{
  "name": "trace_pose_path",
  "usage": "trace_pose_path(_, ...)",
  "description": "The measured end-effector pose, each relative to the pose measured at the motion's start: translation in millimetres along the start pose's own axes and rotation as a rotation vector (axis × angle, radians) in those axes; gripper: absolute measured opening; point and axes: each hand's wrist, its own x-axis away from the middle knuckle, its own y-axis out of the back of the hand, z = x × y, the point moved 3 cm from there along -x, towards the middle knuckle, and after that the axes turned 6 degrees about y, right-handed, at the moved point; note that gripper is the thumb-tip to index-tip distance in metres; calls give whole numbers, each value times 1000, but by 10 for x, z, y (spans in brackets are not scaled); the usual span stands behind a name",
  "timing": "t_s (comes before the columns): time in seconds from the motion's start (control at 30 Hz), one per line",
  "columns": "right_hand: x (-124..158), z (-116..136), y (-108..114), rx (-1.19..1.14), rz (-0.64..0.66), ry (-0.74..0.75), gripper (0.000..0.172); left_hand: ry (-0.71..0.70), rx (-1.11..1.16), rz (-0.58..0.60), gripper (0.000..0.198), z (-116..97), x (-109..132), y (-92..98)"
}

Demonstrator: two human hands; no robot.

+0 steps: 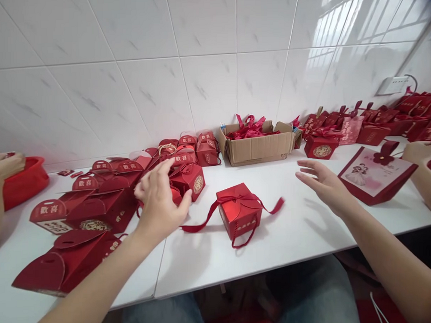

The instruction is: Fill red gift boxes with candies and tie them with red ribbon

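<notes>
A red gift box (243, 210) stands on the white table between my hands. A red ribbon (203, 223) is tied over its top, the two tails spread out to the sides, and a red cord handle (244, 243) hangs down its front. To the left, my left hand (162, 198) is raised with fingers apart, in front of other red boxes (191, 181); whether it touches them I cannot tell. On the other side, my right hand (320, 183) hovers over the table, fingers stretched out and holding nothing. Both hands are apart from the ribboned box.
Several red boxes (97, 203) crowd the left. A cardboard carton (260, 148) of red ribbons stands by the tiled wall. At right are a picture-fronted red bag (376, 174), more red bags (373, 123) and another person's hand (420, 156). Another hand (7, 166) is over a red basin (28, 184).
</notes>
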Motion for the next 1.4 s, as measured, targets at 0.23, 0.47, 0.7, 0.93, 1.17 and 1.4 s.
trace_pose_path(0.23, -17, 362, -643, -43, 444, 163, 39, 78, 303, 489, 28, -415, 172, -431)
trace_pose_path(0.47, 23, 298, -980, -198, 884, -2, 52, 267, 513, 729, 42, -392, 167, -682)
trace_pose_path(0.7, 194, 297, -878, -410, 1030, -30, 43, 233, 684, 887, 40, -382, 195, -615)
trace_pose_path(0.93, 249, 183, -847, -529, 1028, -78, 36, 214, 662, 846, 34, -375, 181, -617)
trace_pose_path(1.17, 236, 300, -648, -719, 838, 3, 15, 194, 625, 727, 19, -348, 141, -586)
trace_pose_path(1.4, 231, 589, -753, -742, 778, 77, 18, 122, 864, 590, 25, -741, 1, -445)
